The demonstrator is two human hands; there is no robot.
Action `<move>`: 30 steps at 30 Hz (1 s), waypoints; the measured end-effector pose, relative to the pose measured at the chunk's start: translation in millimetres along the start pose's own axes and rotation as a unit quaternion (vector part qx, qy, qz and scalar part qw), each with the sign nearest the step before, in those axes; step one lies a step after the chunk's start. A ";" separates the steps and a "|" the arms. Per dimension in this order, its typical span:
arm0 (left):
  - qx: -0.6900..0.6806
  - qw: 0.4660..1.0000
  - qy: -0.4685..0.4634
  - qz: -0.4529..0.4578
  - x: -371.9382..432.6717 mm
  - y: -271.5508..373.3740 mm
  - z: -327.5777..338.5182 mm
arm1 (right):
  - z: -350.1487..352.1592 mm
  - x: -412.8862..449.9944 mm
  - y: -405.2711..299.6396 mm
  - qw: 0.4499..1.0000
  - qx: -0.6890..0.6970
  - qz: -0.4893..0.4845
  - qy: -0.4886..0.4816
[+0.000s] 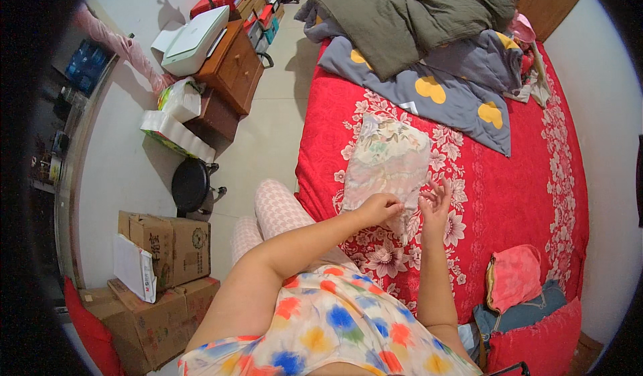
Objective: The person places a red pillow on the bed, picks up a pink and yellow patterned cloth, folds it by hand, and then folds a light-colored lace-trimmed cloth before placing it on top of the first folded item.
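Observation:
A pale cloth (387, 160) with a floral print at its far end lies folded flat on the bed in front of me. My left hand (380, 209) is at its near edge, thumb and fingers pinched together on the fabric. Part of the cloth trails below those fingertips. Just beside the near right corner, my right hand (436, 199) is raised with its fingers apart and nothing in them. The cloth rests on a red bedspread (517, 190) with white flowers.
A grey quilt with yellow hearts (464, 102) and a dark green quilt (417, 19) are heaped at the far end. Folded pink cloth (515, 278) lies near right. Leftward stand a black stool (191, 185), cardboard boxes (171, 250) and a wooden cabinet (233, 67) bearing a printer (196, 41).

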State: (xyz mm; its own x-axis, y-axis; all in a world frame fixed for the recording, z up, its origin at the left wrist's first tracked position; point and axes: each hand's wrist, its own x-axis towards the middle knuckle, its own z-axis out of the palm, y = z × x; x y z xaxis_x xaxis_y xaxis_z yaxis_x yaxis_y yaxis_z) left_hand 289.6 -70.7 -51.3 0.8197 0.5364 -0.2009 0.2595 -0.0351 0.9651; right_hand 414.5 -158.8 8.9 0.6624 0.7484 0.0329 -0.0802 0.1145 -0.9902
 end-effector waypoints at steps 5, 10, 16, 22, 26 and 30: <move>-0.090 0.995 -0.001 -0.030 3.0 -9.0 1.5 | -17.9 -6.5 34.3 0.994 -0.104 0.018 0.008; -0.087 0.996 -0.004 -0.026 4.9 -14.6 0.5 | -12.6 -18.4 50.3 0.954 -0.277 -0.018 -0.113; -0.044 0.999 0.000 -0.017 -0.7 -2.4 -4.5 | -9.0 -21.7 41.0 0.942 -0.323 -0.001 -0.090; -0.054 0.997 0.060 -0.010 -2.1 -6.9 -3.9 | -5.6 -22.7 37.3 0.916 -0.367 -0.093 -0.131; 0.026 0.993 0.078 0.082 -6.9 -4.1 -4.5 | -8.4 -22.6 40.8 0.906 -0.390 -0.103 -0.125; 0.100 0.989 0.068 0.088 -10.6 5.6 -11.3 | -7.9 -24.6 43.8 0.909 -0.379 -0.109 -0.133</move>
State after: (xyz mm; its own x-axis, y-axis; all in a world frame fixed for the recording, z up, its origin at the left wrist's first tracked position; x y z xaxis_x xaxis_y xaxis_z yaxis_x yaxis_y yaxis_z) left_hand 276.5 -67.0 -41.8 0.7882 0.6153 0.0048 0.2259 -0.2965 0.9279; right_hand 400.6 -177.4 -36.3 0.3886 0.9053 0.1716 0.6346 -0.1279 -0.7622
